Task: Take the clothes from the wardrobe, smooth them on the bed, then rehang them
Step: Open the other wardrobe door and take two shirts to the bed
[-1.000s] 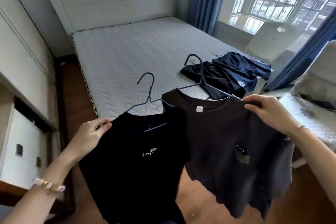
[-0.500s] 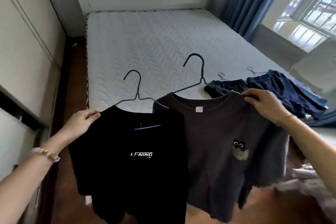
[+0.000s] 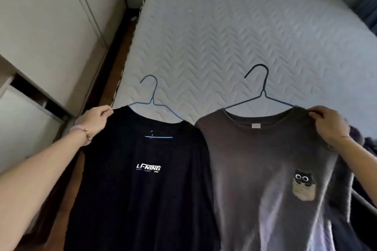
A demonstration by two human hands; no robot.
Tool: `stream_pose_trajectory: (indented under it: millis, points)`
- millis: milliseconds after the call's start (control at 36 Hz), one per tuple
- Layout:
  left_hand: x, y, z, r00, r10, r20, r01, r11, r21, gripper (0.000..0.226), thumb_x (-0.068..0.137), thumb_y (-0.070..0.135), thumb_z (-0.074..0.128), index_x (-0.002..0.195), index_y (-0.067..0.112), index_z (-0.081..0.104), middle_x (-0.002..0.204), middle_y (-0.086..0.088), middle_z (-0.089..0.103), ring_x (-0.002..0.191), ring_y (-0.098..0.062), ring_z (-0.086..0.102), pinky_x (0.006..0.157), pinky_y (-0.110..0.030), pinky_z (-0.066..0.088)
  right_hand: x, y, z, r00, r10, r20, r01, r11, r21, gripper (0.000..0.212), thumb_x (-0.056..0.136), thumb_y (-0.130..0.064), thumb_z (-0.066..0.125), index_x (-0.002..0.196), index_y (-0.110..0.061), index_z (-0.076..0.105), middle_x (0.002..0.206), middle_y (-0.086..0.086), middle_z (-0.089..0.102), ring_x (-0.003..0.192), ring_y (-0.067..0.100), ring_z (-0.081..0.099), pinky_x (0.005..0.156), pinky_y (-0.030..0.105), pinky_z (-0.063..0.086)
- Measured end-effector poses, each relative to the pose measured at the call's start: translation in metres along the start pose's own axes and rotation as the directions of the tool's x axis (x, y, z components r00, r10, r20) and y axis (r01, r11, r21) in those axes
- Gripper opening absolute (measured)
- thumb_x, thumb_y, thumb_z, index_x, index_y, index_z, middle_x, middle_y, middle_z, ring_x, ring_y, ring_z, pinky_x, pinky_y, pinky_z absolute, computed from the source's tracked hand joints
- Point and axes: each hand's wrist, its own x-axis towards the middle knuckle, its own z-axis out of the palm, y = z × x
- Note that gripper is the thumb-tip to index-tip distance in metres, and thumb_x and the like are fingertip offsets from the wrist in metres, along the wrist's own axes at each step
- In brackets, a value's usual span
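Observation:
A black T-shirt (image 3: 142,189) with white lettering hangs on a blue wire hanger (image 3: 152,100). My left hand (image 3: 95,120) pinches its left shoulder. Beside it a brown T-shirt (image 3: 265,169) with a small cat patch hangs on a dark wire hanger (image 3: 263,93). My right hand (image 3: 328,124) grips its right shoulder. Both shirts are held up side by side over the foot of the bed (image 3: 234,32), their lower parts falling below the frame.
White wardrobe doors (image 3: 51,26) stand along the left, with a narrow strip of wooden floor (image 3: 114,71) between them and the bed. Dark clothes (image 3: 367,144) lie at the right edge behind my right hand. A blue curtain (image 3: 369,10) shows at far right.
The view has swung left and down onto the bed. Both shirts came closer to the mattress and now hang level, side by side. The dark clothes pile slid almost out of view to the right.

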Motion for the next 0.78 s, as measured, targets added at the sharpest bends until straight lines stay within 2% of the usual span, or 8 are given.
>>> stream_pose_trajectory:
  millis: [111,222,361,500,583,639,694,778]
  points:
    - [0.047,0.002,0.032,0.995,-0.053,-0.085,0.058,0.996,0.063,0.024,0.097,0.025,0.041,0.108,0.021,0.062,0.114,-0.009,0.064,0.102,-0.034,0.059,0.083,-0.041,0.048,0.055,0.006,0.040,0.998,-0.062,-0.002,0.062,0.996,-0.058,0.028,0.090,-0.018,0.048,0.114,-0.016,0.062,0.121,0.019,0.061,0.112,0.041,0.052,0.098,0.049,0.041]
    - [0.074,0.001,0.071,0.992,-0.109,0.070,0.092,0.973,0.214,0.044,0.093,0.025,0.044,0.136,0.014,0.041,0.136,-0.015,0.050,0.119,-0.036,0.051,0.100,-0.046,0.042,0.071,0.013,0.081,0.980,-0.098,0.173,0.115,0.990,-0.085,0.052,0.085,-0.006,0.057,0.134,-0.014,0.044,0.133,0.020,0.050,0.121,0.042,0.044,0.103,0.050,0.034]
    - [0.028,0.028,0.112,0.972,-0.070,0.225,0.061,0.997,0.049,0.038,0.095,0.017,0.046,0.132,0.007,0.048,0.134,-0.016,0.053,0.122,-0.032,0.051,0.105,-0.038,0.039,0.035,0.023,0.124,0.919,-0.078,0.385,0.057,0.996,0.065,0.037,0.085,-0.002,0.054,0.122,-0.008,0.056,0.115,0.014,0.063,0.106,0.031,0.060,0.089,0.030,0.043]
    - [-0.046,0.054,0.126,0.934,-0.115,0.339,0.164,0.979,-0.119,0.025,0.093,0.015,0.049,0.114,0.013,0.063,0.110,-0.007,0.068,0.108,-0.023,0.061,0.091,-0.028,0.041,-0.031,0.022,0.121,0.848,-0.039,0.529,0.001,0.997,0.072,0.023,0.083,-0.009,0.058,0.101,-0.020,0.069,0.095,0.007,0.073,0.094,0.026,0.067,0.086,0.036,0.049]
    - [-0.102,0.072,0.127,0.914,-0.101,0.394,0.214,0.944,-0.253,0.023,0.093,0.009,0.046,0.106,0.015,0.064,0.097,-0.004,0.071,0.095,-0.020,0.065,0.081,-0.023,0.042,-0.075,0.024,0.108,0.816,-0.018,0.578,-0.088,0.984,0.155,0.027,0.082,-0.004,0.053,0.078,-0.028,0.065,0.075,0.003,0.072,0.075,0.020,0.069,0.078,0.036,0.054]
    - [-0.139,0.080,0.129,0.894,-0.096,0.438,0.249,0.919,-0.306,0.023,0.095,0.010,0.043,0.097,0.021,0.062,0.094,-0.002,0.072,0.088,-0.017,0.067,0.078,-0.025,0.046,-0.102,0.025,0.097,0.814,-0.003,0.581,-0.160,0.960,0.230,0.024,0.086,0.000,0.051,0.078,-0.019,0.064,0.073,0.009,0.069,0.061,0.008,0.066,0.069,0.024,0.055]
    - [-0.174,0.087,0.130,0.876,-0.069,0.477,0.263,0.898,-0.353,0.025,0.095,0.012,0.043,0.090,0.029,0.060,0.090,0.002,0.072,0.085,-0.014,0.068,0.079,-0.028,0.050,-0.128,0.024,0.084,0.808,-0.004,0.590,-0.194,0.943,0.272,0.024,0.089,0.000,0.049,0.077,-0.017,0.062,0.073,0.011,0.067,0.050,-0.004,0.061,0.053,0.006,0.045]
    - [-0.223,0.095,0.127,0.848,-0.027,0.529,0.273,0.878,-0.392,0.024,0.096,0.012,0.044,0.092,0.027,0.061,0.087,0.001,0.072,0.083,-0.017,0.068,0.073,-0.025,0.050,-0.168,0.029,0.064,0.804,0.015,0.594,-0.269,0.900,0.342,0.024,0.089,-0.003,0.050,0.074,-0.018,0.062,0.069,0.006,0.066,0.058,0.012,0.063,0.061,0.012,0.048]
